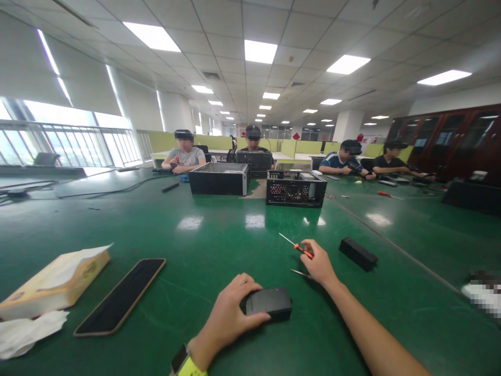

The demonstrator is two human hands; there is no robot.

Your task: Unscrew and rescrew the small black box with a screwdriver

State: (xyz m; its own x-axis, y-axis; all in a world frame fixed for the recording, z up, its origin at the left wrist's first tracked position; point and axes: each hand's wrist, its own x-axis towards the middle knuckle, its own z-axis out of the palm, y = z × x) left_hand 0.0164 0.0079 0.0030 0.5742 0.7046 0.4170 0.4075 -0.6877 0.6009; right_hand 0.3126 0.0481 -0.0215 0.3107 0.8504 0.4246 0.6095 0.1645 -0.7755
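My left hand (238,303) grips a black box-shaped device (270,303) by its left end, thumb on the near side and fingers on the far side. The device rests on the green table in front of me. In my right hand (319,263) is a screwdriver (300,249) with an orange and black handle, its thin metal shaft pointing up and left. Below that hand a slim metal tool (300,273) shows, partly hidden by the fingers; I cannot tell whether it is held or lying there. A second black block (358,254) lies right of my right hand.
On the left are a tissue pack (58,282), a crumpled tissue (29,334) and a dark flat phone-like slab (121,296). Two computer cases (219,180) stand farther back. Several people sit across the table. A red screwdriver (385,194) lies at the far right.
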